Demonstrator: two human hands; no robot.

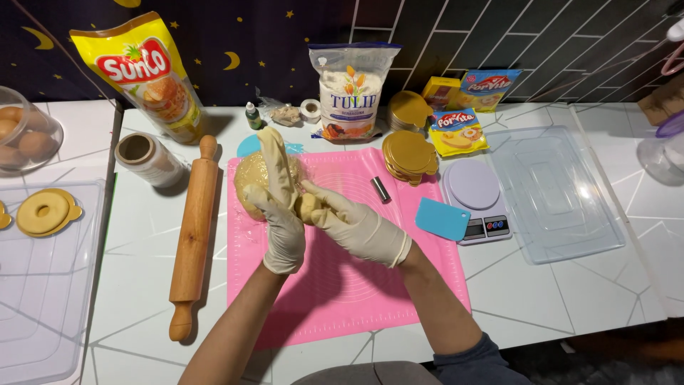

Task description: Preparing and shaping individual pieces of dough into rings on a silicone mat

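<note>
Two gloved hands work over a pink mat [356, 285] on a white counter [556, 299]. The left hand [281, 224] and right hand [353, 224] are pressed together, pinching a small dough piece [308, 207] between their fingers. The large dough ball [253, 182] sits at the mat's far left corner, touching the left hand. A rolling pin [192, 235] lies just beside the mat's left edge.

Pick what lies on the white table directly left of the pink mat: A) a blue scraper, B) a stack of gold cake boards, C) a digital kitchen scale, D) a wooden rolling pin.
D: the wooden rolling pin lies lengthwise on the white table just left of the pink mat, while the scraper, scale and gold boards all sit toward the mat's right side.
</note>
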